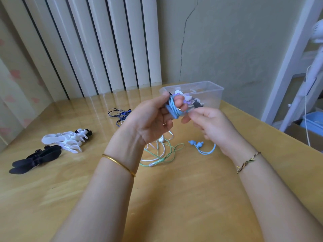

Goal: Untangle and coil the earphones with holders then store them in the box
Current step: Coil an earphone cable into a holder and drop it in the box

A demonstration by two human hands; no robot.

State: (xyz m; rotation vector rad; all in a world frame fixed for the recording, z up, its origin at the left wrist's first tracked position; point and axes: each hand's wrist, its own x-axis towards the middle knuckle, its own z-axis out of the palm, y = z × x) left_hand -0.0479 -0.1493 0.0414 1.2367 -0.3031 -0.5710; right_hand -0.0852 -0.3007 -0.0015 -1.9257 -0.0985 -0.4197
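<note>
My left hand (pixel 150 117) is curled tight round the blue coil (pixel 172 107), held up just in front of the box (pixel 209 91). With my right hand (pixel 211 124) I pinch the cord (pixel 206 151) beside it; earbuds (pixel 196 143) are down on the table (pixel 174 198).

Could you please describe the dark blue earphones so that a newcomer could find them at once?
Start at the white ribbed radiator behind the glossy wooden table. Just before it, left of the clear plastic box, lies a loose tangle of dark blue earphones. It is the only dark cable; the other cords are mint green, white and pale blue.
</note>
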